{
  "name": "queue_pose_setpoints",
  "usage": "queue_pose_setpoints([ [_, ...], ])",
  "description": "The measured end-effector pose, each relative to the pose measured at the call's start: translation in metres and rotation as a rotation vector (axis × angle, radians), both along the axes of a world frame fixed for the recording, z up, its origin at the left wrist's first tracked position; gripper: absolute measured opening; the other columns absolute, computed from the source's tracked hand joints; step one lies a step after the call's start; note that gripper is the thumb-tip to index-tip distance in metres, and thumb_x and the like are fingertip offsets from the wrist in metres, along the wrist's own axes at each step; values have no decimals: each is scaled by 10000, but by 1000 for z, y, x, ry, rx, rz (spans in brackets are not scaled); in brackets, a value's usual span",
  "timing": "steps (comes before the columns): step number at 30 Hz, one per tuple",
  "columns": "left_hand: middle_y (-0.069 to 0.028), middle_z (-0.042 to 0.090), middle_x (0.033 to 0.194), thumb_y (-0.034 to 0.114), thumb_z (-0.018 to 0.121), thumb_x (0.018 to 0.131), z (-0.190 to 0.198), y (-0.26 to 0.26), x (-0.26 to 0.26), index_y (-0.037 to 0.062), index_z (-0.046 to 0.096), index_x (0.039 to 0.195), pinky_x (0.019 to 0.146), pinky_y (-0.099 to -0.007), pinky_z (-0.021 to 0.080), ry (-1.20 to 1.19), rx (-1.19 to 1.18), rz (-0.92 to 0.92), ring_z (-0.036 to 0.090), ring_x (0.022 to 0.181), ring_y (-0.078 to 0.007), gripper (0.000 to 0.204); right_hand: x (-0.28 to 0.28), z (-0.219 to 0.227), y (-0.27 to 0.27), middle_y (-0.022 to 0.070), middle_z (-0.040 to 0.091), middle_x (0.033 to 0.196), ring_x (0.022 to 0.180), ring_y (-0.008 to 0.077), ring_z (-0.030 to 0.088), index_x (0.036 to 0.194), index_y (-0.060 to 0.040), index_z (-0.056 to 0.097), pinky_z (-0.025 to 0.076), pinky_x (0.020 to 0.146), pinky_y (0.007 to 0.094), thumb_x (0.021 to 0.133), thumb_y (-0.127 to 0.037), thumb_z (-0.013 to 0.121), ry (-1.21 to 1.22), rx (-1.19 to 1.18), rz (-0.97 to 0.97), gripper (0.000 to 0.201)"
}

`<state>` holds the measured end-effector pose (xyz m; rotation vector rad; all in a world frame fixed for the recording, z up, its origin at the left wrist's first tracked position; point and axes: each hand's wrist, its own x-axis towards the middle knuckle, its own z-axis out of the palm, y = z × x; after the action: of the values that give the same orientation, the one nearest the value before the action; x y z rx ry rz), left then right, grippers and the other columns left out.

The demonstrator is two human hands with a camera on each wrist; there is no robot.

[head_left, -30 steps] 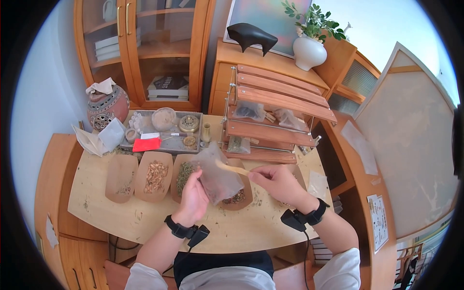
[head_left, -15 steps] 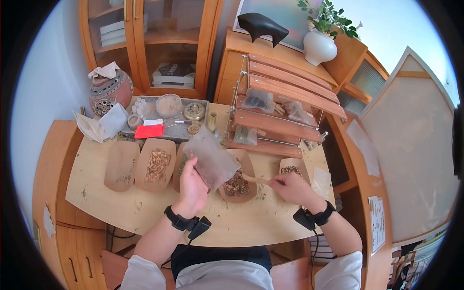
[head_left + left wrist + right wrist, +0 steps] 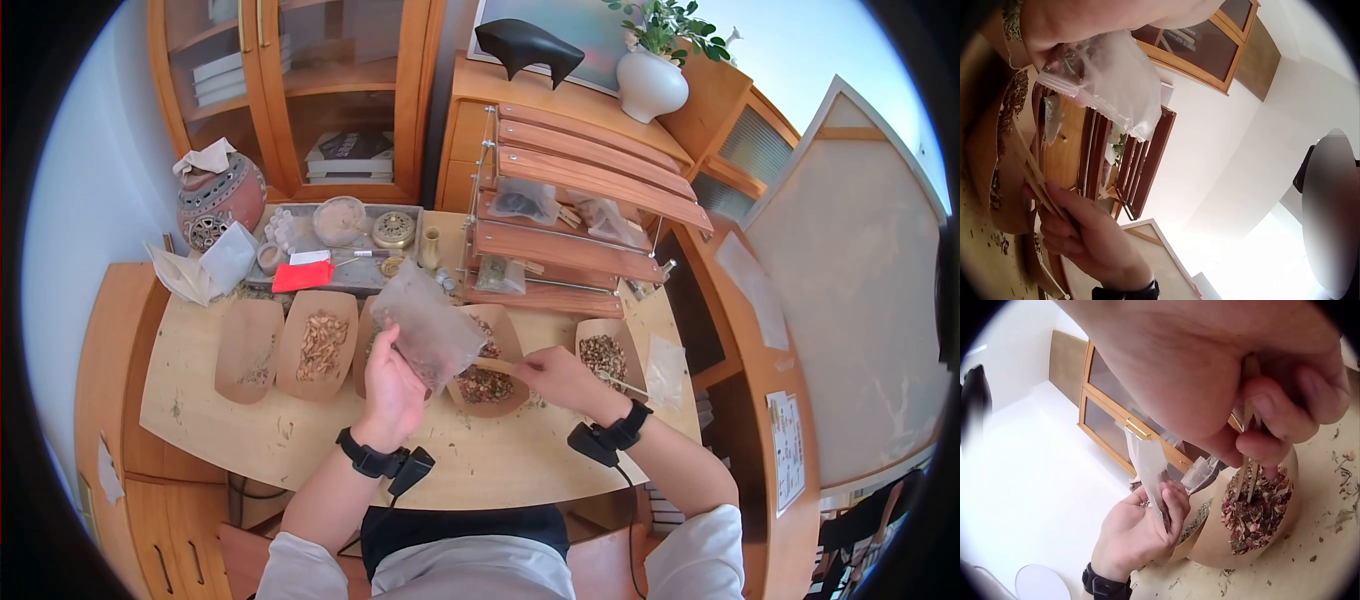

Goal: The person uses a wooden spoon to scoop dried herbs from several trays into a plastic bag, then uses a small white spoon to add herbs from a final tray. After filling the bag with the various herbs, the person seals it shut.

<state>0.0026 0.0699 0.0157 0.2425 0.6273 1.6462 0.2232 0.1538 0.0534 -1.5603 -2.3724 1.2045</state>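
My left hand (image 3: 395,392) holds up a frosted plastic zip bag (image 3: 430,325), pinched between thumb and fingers in the right wrist view. Dark herb bits show in the bag's lower part. In my right hand (image 3: 568,380) I grip slim wooden tongs (image 3: 1247,478). Their tips reach into the reddish dried petal-and-herb mix (image 3: 1259,519) in a brown paper tray (image 3: 1209,540). The bag hangs just left of and above this tray, overlapping it in the head view. Another tray, with green herbs (image 3: 1195,525), is partly hidden behind my left hand.
Left on the table stand a tray of brown chips (image 3: 324,345) and a nearly bare tray (image 3: 245,340). A tray of speckled pieces (image 3: 603,357) with a thin stick lies right. Behind are a grey tray (image 3: 350,270) of small items and a wooden rack (image 3: 570,250) with bags.
My right hand has brought the tongs from the bag down to the reddish mix. The bag has moved slightly left and away from over that tray.
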Motion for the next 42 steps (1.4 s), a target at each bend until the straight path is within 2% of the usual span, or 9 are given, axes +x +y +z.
queue_pose_setpoints([
  [6, -77, 535, 1383, 350, 418, 1000, -2, 0, -1, 77, 402, 1409, 1097, -416, 368, -11, 13, 2, 503, 1288, -240, 491, -2, -27, -9, 213, 684, 814, 731, 376, 661, 986, -31, 725, 523, 690, 412, 921, -302, 579, 69, 197, -29, 314],
  [9, -75, 535, 1382, 348, 423, 999, -1, 0, 0, 79, 401, 1410, 1100, -416, 365, -6, 8, 9, 501, 1290, -240, 492, 1, -28, -9, 213, 681, 799, 704, 359, 662, 987, -22, 726, 527, 681, 392, 926, -283, 583, 115, 188, -22, 304],
  [15, -70, 531, 1388, 346, 430, 996, 2, -1, 0, 88, 397, 1417, 1108, -413, 353, -6, -11, 10, 495, 1296, -235, 495, 15, -30, -5, 116, 685, 736, 647, 142, 621, 1029, 12, 716, 506, 640, 306, 936, -220, 600, 320, 120, -77, 276],
  [18, -67, 523, 1398, 349, 430, 996, 2, -1, 0, 93, 390, 1425, 1111, -412, 349, -5, -21, 0, 489, 1305, -233, 501, 21, -12, -5, 49, 675, 742, 672, 69, 561, 1051, 17, 713, 481, 632, 267, 943, -205, 602, 358, 77, -118, 271],
  [21, -69, 509, 1409, 349, 435, 995, -2, -1, -1, 88, 382, 1430, 1106, -409, 359, -2, -22, -23, 487, 1305, -232, 510, 30, 4, -2, 15, 650, 746, 674, 55, 518, 1066, 25, 707, 458, 627, 244, 950, -209, 606, 337, 114, -133, 280],
  [25, -74, 494, 1418, 335, 443, 996, 1, -2, 1, 71, 379, 1430, 1095, -404, 377, 17, -27, -41, 484, 1304, -226, 512, 31, 33, 0, -30, 559, 688, 636, 43, 449, 1062, 37, 707, 406, 577, 241, 955, -215, 618, 408, 134, -168, 288],
  [31, -72, 498, 1413, 320, 429, 1004, -4, 0, 3, 57, 366, 1439, 1096, -404, 385, 37, 28, -102, 484, 1310, -221, 513, 15, 66, -7, -43, 551, 684, 634, 31, 433, 1068, 40, 703, 389, 556, 237, 965, -245, 618, 431, 85, -107, 315],
  [37, -85, 511, 1397, 350, 388, 1009, 0, -1, 5, 54, 366, 1431, 1078, -416, 404, 90, 17, -168, 504, 1294, -230, 516, 2, 62, -17, 87, 617, 672, 580, 128, 506, 1086, -9, 714, 451, 583, 291, 944, -269, 639, 313, 231, -8, 305],
  [42, -78, 510, 1399, 354, 393, 1007, 6, -3, 7, 58, 373, 1431, 1088, -412, 390, 102, 17, -173, 489, 1306, -225, 517, -1, 79, -34, 153, 636, 698, 592, 208, 585, 1072, -21, 713, 486, 607, 321, 921, -303, 665, 213, 492, 44, 324],
])
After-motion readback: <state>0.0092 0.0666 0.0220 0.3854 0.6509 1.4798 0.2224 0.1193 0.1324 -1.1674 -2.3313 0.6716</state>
